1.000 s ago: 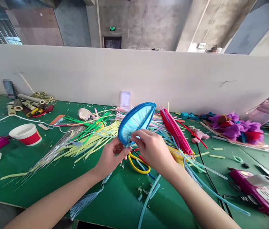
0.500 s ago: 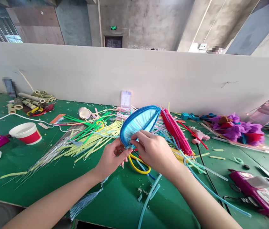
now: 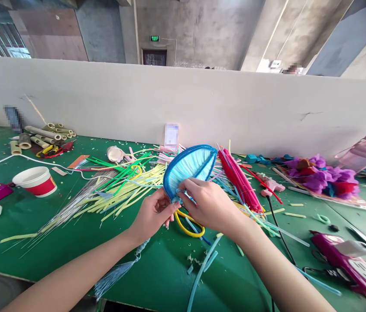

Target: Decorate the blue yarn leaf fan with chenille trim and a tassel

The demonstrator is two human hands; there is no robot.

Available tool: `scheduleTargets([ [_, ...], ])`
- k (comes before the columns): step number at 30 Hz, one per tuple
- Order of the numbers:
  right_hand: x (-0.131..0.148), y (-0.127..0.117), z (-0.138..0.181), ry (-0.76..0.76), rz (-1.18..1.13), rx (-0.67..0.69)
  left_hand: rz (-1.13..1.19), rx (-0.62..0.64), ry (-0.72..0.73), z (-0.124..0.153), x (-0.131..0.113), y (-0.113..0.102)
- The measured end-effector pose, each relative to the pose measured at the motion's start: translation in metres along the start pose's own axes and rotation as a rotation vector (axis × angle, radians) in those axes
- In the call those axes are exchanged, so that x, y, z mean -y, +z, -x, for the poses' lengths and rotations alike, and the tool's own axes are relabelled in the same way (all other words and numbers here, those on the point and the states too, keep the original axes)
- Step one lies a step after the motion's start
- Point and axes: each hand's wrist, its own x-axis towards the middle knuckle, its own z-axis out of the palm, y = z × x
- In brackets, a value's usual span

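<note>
A leaf-shaped blue fan, with a dark blue fuzzy rim and a pale pleated middle, is held up over the table. My left hand pinches its lower end from the left. At the same base, the fingers of my right hand are closed on a small light-blue piece, partly hidden by the fingertips. Below my left wrist hangs a blue tassel. A yellow loop of pipe cleaner lies just under the hands.
Yellow-green pipe cleaners and thin wires spread left of the hands. A red-pink bundle and a pink glue gun lie right. A paper cup stands left; a purple power strip sits at right.
My right hand and forearm have shifted slightly to the right at the fan's base. The fan has turned a little; my left hand stays nearly in place.
</note>
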Motion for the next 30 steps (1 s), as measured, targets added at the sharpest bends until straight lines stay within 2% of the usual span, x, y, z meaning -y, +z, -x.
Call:
scheduleTargets([
  [10, -0.002, 0.004, 0.0, -0.019, -0.034, 0.01, -0.024, 0.007, -0.001, 0.0, 0.0, 0.001],
  [13, -0.006, 0.009, 0.0, 0.008, -0.104, -0.047, -0.03, -0.004, 0.002, -0.003, 0.001, -0.001],
  [16, -0.01, 0.014, 0.0, 0.039, -0.308, -0.214, -0.062, -0.101, 0.036, -0.009, 0.0, -0.007],
  [18, -0.009, 0.015, 0.002, 0.06, -0.542, -0.3, -0.118, -0.209, 0.091, -0.012, -0.001, -0.011],
  [21, 0.0, 0.013, 0.008, 0.099, -0.915, -0.284, -0.228, -0.333, 0.193, -0.011, -0.005, -0.014],
  [23, 0.009, 0.011, 0.012, 0.133, -1.067, -0.272, -0.265, -0.371, 0.25, -0.008, -0.007, -0.013],
  [27, 0.027, 0.012, 0.018, 0.191, -1.168, -0.352, -0.23, -0.382, 0.299, -0.005, -0.007, -0.008],
  [30, 0.029, 0.018, 0.017, 0.224, -1.119, -0.39, -0.044, -0.367, 0.233, -0.007, -0.006, -0.008],
])
